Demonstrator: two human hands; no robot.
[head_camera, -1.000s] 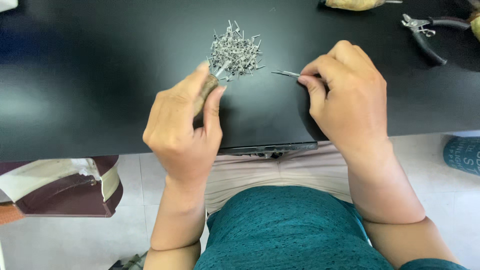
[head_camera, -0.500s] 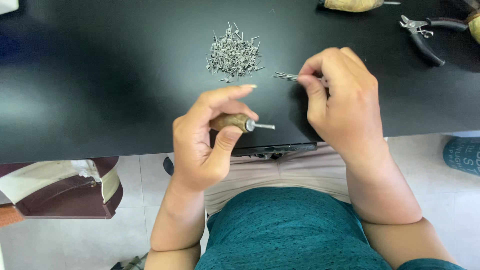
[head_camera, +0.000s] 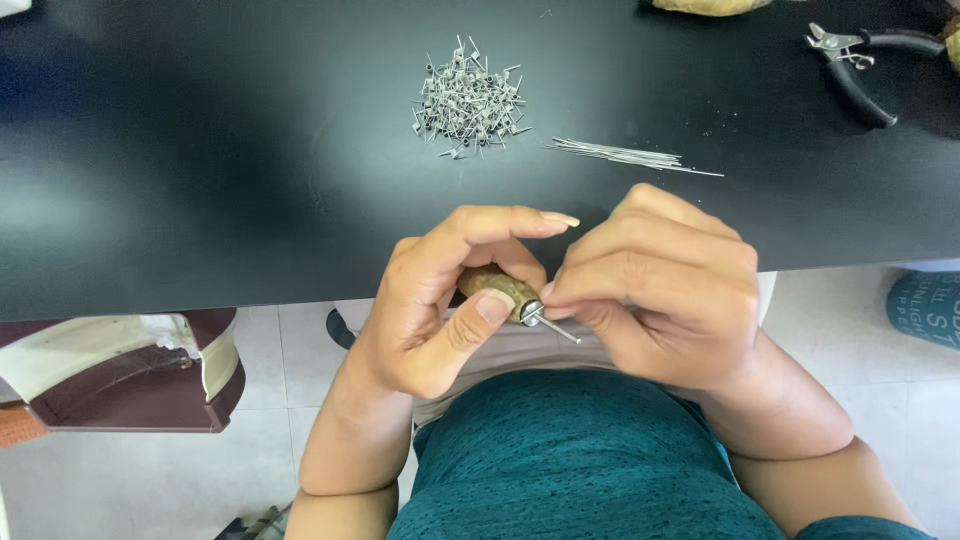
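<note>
Black table (head_camera: 200, 150) fills upper part of view; pale tiled floor (head_camera: 270, 440) shows below its near edge, w/ person's teal shirt (head_camera: 570, 460) at bottom centre.

Left hand (head_camera: 440, 300): held just in front of table edge, over lap. Fingers curled around a small brown-handled hand tool (head_camera: 497, 287); thumb pressed on handle near its metal collar, index finger arched over the top. Tool's thin metal pin (head_camera: 556, 329) projects from collar, pointing down and to the right.

Right hand (head_camera: 660, 290): directly beside left hand, touching it at the fingertips. Fingers pressed together, thumb and index pinched at the tool's collar/pin base. Whether a separate wire piece sits in that pinch: cannot tell, hidden by the fingers.

Beyond the fingers, on table:
- Pile of small bent metal wire pieces (head_camera: 468, 100), past left hand, well apart from it.
- Bundle of thin straight wires (head_camera: 630, 156), lying flat, near and just past right hand's knuckles, to the right of the pile.
- Pliers w/ black handles (head_camera: 855, 60), far right, well apart from both hands.
- Yellowish object (head_camera: 710, 6) at top edge, cut off by frame; kind not clear.

Left of left hand, below table level: dark red and cream object (head_camera: 130, 370), partly in view. Right of right hand, on floor: teal item (head_camera: 925, 310), cut off at frame edge.
</note>
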